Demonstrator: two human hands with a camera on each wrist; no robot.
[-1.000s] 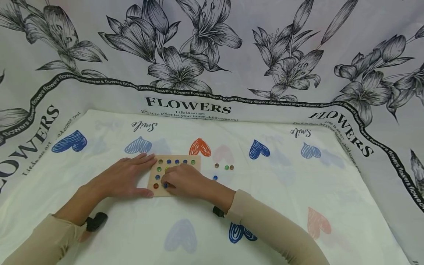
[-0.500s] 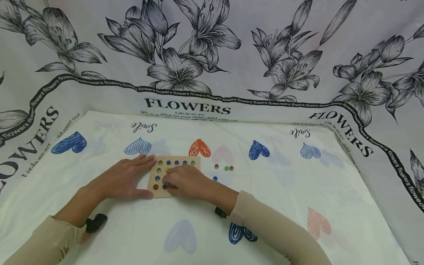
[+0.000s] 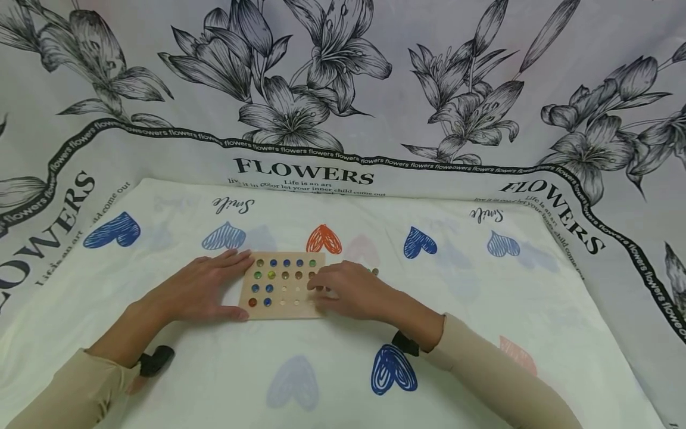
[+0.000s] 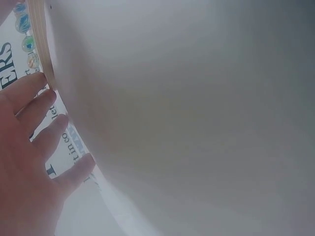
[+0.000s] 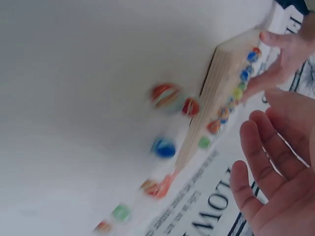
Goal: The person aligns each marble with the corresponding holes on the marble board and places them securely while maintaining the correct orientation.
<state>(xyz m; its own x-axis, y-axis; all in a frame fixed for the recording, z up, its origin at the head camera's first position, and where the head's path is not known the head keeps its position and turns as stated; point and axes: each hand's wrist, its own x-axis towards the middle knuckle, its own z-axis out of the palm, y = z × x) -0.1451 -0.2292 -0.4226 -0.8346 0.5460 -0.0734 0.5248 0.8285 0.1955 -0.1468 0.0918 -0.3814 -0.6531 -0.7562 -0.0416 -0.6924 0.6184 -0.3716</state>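
Note:
A wooden board (image 3: 289, 311) with rows of hollows lies flat on the cloth. Marbles fill its far rows and left side, among them a blue marble (image 3: 267, 302) beside a red marble (image 3: 252, 302) in the near row. My left hand (image 3: 198, 289) rests at the left edge, fingers straight at the far corner and thumb at the near one. Over the board's right edge is my right hand (image 3: 356, 292), its fingers loosely bent with nothing between them in the right wrist view. Below it there, a loose blue marble (image 5: 164, 147) and a red-and-white marble (image 5: 166, 94) lie near the board.
Farther out on the cloth is a loose green marble (image 5: 121, 212), with more marbles around it; my right hand partly hides this group in the head view. A white cloth (image 3: 455, 310) printed with hearts covers the table, and a flower-printed sheet (image 3: 396, 107) hangs behind.
My right hand has moved right, from the middle of the board to its right edge, away from the blue marble in the near row. My left hand stays in place.

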